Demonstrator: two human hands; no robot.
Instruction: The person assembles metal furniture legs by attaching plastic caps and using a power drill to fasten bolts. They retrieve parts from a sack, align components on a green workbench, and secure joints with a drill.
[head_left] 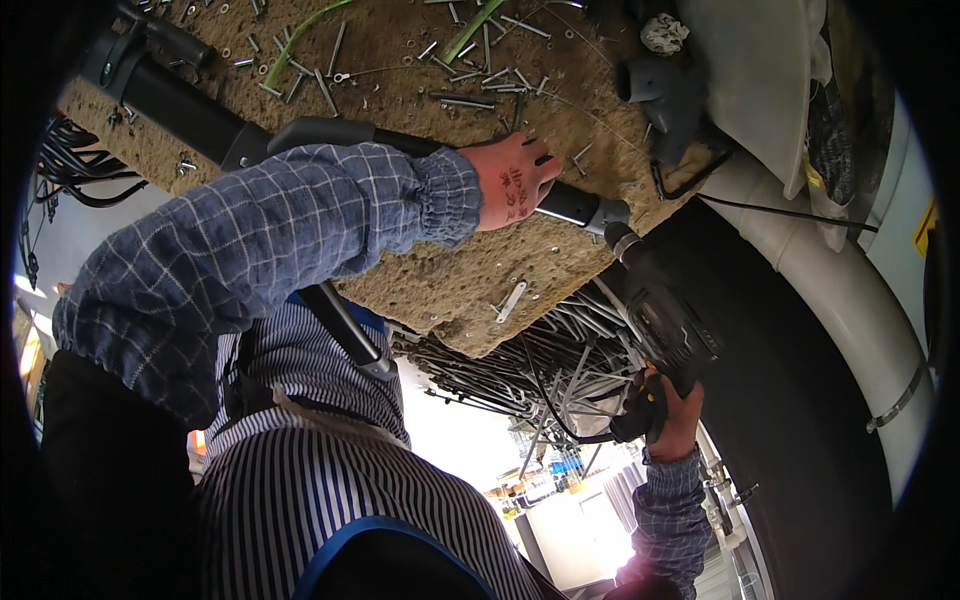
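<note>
Across the top of the frame spreads a rough brown tabletop [430, 292] strewn with silver metal bolts [338, 48]. From upper left to right of centre lies a black tubular metal assembly [182, 107]. Near upper centre, the left hand [518, 182] has its grip closed over it. Right of centre, a black power drill [672, 328] points its nose at the assembly's end, the right hand [682, 418] gripping its handle.
</note>
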